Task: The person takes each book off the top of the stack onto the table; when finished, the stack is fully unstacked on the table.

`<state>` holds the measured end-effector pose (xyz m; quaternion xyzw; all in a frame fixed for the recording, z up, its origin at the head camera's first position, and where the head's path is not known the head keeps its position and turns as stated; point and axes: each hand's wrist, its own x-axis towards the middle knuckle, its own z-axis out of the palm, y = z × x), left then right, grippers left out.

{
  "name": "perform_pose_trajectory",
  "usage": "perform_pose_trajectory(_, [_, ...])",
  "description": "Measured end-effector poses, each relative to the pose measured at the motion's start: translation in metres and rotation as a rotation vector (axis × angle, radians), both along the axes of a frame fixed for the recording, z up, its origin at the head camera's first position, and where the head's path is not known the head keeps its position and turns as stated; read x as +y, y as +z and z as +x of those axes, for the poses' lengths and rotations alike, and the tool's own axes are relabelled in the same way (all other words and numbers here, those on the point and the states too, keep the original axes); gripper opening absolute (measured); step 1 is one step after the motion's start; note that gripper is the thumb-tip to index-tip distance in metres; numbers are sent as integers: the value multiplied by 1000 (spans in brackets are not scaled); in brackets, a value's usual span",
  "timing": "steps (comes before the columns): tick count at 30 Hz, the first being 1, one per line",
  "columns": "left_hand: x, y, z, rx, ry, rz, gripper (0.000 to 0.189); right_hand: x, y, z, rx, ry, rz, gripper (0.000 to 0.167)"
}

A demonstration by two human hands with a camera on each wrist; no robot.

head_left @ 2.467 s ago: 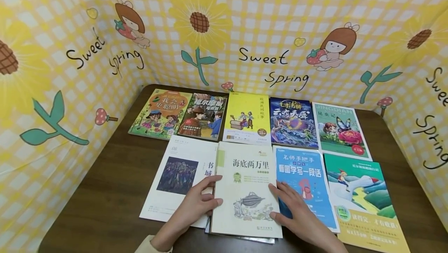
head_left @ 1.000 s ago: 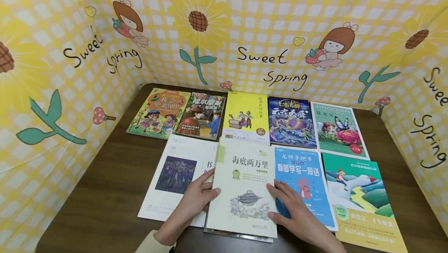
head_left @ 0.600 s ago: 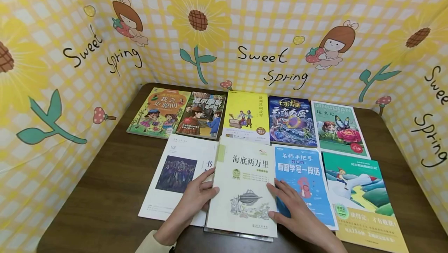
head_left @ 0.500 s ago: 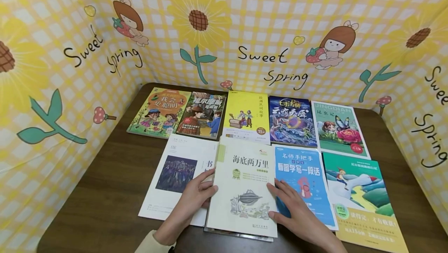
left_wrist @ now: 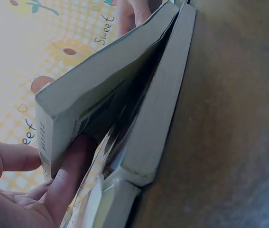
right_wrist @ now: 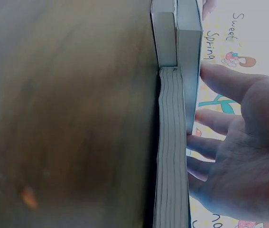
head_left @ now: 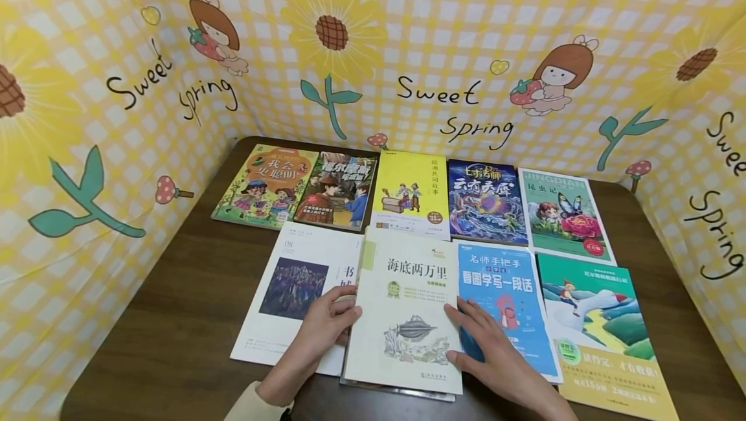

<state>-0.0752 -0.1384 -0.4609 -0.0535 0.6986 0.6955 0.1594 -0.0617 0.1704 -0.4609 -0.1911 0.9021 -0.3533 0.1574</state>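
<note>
My left hand pinches the left spine edge of a pale cream book with an airship drawing. In the left wrist view, the book's spine side is tilted up, with one finger beneath it against the back cover. Under it lies another book, whose lower edge just shows in the head view. At the cream book's right edge, my right hand rests its thumb and fingers with the fingers fairly straight. That edge stays low on the book below, in the right wrist view.
A white book lies to the left, partly beneath my left hand. Right of the stack are a blue book and a green-and-yellow one. Several books, including a yellow one, line the back of the brown table, against checked cloth.
The cream book's left side has risen and its lower right corner has shifted slightly left. My left thumb has slid from the cover's face towards its edge. My right hand stays nearly still.
</note>
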Motion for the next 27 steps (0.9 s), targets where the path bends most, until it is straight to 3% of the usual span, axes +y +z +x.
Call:
perform_pose_trajectory(12, [-9, 1, -4, 14, 104, -101, 44, 1, -2, 0, 58, 7, 14, 67])
perform_pose_trajectory(19, [-6, 1, -1, 161, 75, -264, 44, 2, -1, -1, 45, -2, 31, 67])
perform_pose_trajectory(23, [-7, 3, 1, 156, 85, -244, 44, 2, -1, -1, 29, -3, 32, 67])
perform_pose_trajectory(27, [-10, 5, 1, 113, 106, -162, 45, 1, -1, 0, 9, -3, 30, 68])
